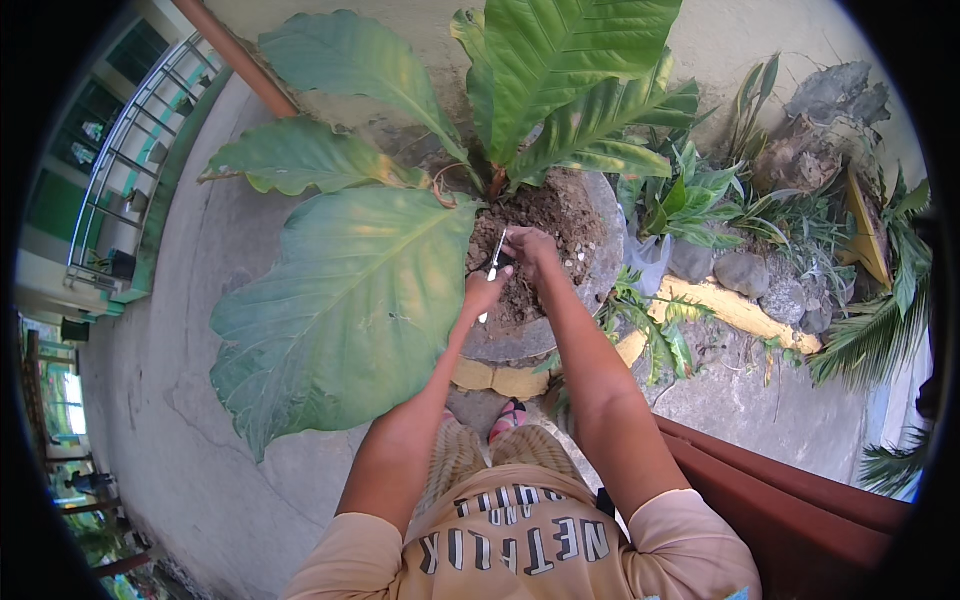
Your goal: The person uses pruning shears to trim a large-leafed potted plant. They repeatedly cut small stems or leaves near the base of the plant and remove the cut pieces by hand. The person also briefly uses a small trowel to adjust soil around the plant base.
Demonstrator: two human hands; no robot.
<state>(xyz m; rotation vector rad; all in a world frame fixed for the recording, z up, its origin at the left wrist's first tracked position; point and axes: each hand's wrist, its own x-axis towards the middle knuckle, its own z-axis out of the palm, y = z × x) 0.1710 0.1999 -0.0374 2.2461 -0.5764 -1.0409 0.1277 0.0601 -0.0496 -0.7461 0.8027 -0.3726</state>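
Observation:
My left hand (484, 291) is closed around a slim hand tool with a white handle (492, 274); its narrow end points up and away from me. Whether it is a knife or scissors is not clear. Just right of the tool's tip, my right hand (532, 246) is bent down close to the soil, its fingertips partly hidden. Something small and dark lies between the hands. Both hands are over loose brown soil (574, 214) in a round concrete planter (609, 225). A large-leaved plant (495, 180) rises from the soil, and one broad leaf (352, 300) spreads beside my left forearm.
Right of the planter are a clear plastic bag (646, 262), grey stones (741, 271), leafy plants (694, 199) and a yellow-painted border (739, 311). A reddish-brown bench-like structure (780, 495) is at lower right. A wall (735, 37) stands behind; concrete ground (165, 352) extends left.

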